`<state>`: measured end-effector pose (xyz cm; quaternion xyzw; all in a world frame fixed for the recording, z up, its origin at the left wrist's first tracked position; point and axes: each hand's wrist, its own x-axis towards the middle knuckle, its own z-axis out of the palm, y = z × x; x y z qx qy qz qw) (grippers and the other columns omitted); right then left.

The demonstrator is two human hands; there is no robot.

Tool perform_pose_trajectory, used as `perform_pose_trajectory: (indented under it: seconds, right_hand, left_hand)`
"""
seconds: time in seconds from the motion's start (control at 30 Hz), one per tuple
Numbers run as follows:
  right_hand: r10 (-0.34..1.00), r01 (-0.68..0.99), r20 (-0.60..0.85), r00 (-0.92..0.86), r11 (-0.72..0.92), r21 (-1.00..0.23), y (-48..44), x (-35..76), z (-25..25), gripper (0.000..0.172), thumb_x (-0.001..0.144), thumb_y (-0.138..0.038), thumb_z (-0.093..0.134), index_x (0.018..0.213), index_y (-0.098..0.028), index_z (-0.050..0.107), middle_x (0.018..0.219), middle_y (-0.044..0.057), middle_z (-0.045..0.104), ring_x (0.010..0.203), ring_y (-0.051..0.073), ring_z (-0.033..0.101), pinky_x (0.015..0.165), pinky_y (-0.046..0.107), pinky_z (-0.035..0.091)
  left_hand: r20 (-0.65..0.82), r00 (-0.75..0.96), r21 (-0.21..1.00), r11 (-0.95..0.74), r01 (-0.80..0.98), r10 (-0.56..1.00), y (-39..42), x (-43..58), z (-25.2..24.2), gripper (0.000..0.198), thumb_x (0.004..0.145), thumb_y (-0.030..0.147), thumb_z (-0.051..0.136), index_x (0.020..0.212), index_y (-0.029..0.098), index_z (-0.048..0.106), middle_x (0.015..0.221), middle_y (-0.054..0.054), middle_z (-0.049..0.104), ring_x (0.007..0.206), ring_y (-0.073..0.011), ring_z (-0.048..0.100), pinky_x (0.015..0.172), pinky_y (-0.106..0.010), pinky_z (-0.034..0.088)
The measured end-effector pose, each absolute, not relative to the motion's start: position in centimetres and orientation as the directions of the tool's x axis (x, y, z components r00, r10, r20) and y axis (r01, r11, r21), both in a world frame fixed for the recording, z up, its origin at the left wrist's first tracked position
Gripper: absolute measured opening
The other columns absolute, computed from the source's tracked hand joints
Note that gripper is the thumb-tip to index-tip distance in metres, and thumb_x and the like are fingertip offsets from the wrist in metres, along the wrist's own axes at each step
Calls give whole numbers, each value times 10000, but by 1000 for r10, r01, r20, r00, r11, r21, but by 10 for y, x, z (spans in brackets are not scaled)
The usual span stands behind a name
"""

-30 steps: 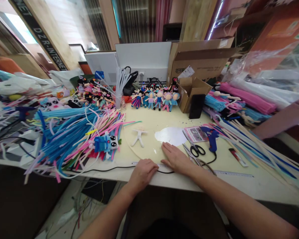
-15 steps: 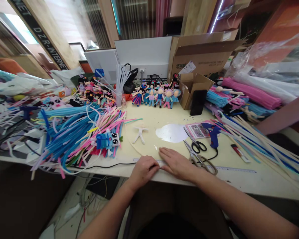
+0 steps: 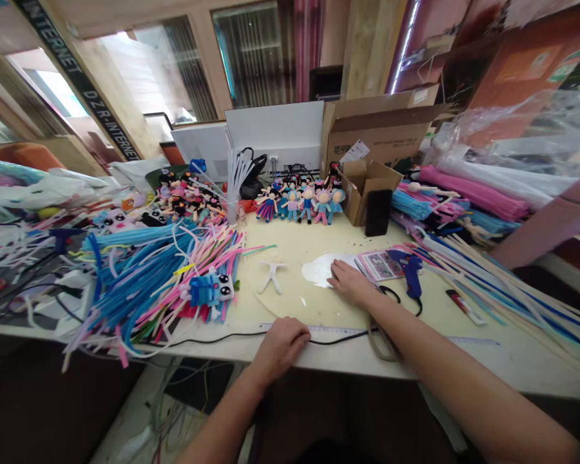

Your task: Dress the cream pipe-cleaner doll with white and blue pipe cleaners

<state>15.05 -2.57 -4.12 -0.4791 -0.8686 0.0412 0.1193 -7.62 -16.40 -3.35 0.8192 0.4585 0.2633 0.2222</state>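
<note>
Far left: loose heap of blue and pink pipe cleaners (image 3: 135, 283) spread over the tabletop (image 3: 464, 335). A small blue plush piece with eyes (image 3: 211, 289) lies on the heap's right edge.

Just right of it: white pipe-cleaner figure (image 3: 272, 273), lying flat, limbs spread, touching nothing else.

Left hand (image 3: 283, 340): at the near edge of the tabletop, knuckles up. Grip narrow, fingers curled under; nothing visible inside it. It rests on the left end of a clear ruler (image 3: 341, 330), where a black cable (image 3: 212, 335) runs along the edge.

Far centre: row of small dolls (image 3: 299, 201), standing side by side.

Centre: white sheet (image 3: 319, 269), rounded, flat on the tabletop. Right hand (image 3: 352, 283) lies palm down on its right part, fingertips on the sheet. Grip wide, fingers straight, holding nothing.

Right of that hand: black scissor handles (image 3: 391, 294), touching the wrist, blades hidden. A pink card (image 3: 377, 264) sits just beyond, and a blue glue gun (image 3: 410, 270) lies beside it.

Far, behind these: open cardboard box (image 3: 365, 180) with a black phone (image 3: 377, 211) leaning upright against it.

Right: long bundles of pale and blue sticks (image 3: 493, 287), running toward the near right corner.
</note>
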Motion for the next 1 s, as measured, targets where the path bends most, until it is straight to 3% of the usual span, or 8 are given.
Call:
perform_pose_trajectory:
  seconds: [0.13,0.27,0.4,0.5,0.6,0.83,1.0]
  right_hand:
    - [796,772,208,-569,604,-200,-69,147,-51,479,881,-336,486,1267,-54,503,1372,214,454,1296,290,397,1064,441,342]
    - [738,673,268,-619,675,-302,-92,153,-48,437,924,-366,381,1251,-127,545,1308,152,543,1230,238,486,1021,413,410]
    - [789,740,313,-529,609,-285,-69,154,-38,431,940,-337,348,1244,-101,542,1319,163,530,1263,240,450,1050,422,373]
    - [858,841,212,-467,505,-193,-38,147,-34,427,923,-306,417,1250,-46,507,1356,207,475,1300,253,397,1072,419,323]
    - [876,865,184,-445,474,-166,-23,139,-33,401,897,-298,481,1202,-44,533,1321,220,503,1266,272,434,1033,424,356]
    - [861,850,175,-477,503,-159,-52,134,-48,472,891,-340,478,1290,-88,464,1397,178,433,1314,283,354,1049,443,316]
    - [794,771,176,-581,607,-193,-60,142,-45,443,891,-388,471,1226,-105,531,1318,176,519,1247,259,452,1026,396,366]
  left_hand:
    - [216,473,629,-492,602,854,-162,-77,-34,148,878,286,496,824,190,596,805,-31,623,808,-163,541,768,-308,380]
    - [203,493,645,-494,583,846,-161,-79,-37,140,754,266,674,844,185,604,838,-28,624,840,-169,548,788,-306,382]
    - [201,517,635,-513,577,832,-160,-78,-37,50,800,199,612,847,187,621,839,-34,622,851,-165,549,804,-307,380]
    - [200,505,632,-504,588,839,-162,-76,-37,40,812,181,585,819,187,624,816,-34,617,842,-165,546,796,-306,381]
    - [200,497,633,-498,593,845,-162,-76,-37,45,804,159,583,798,186,618,801,-28,610,829,-162,544,778,-298,382]
    - [206,511,620,-515,591,834,-160,-76,-37,38,815,184,576,802,188,612,799,-25,610,824,-161,542,778,-303,378]
    - [206,521,625,-521,581,828,-160,-75,-35,42,827,191,567,806,191,603,799,-18,611,824,-154,544,786,-300,378]
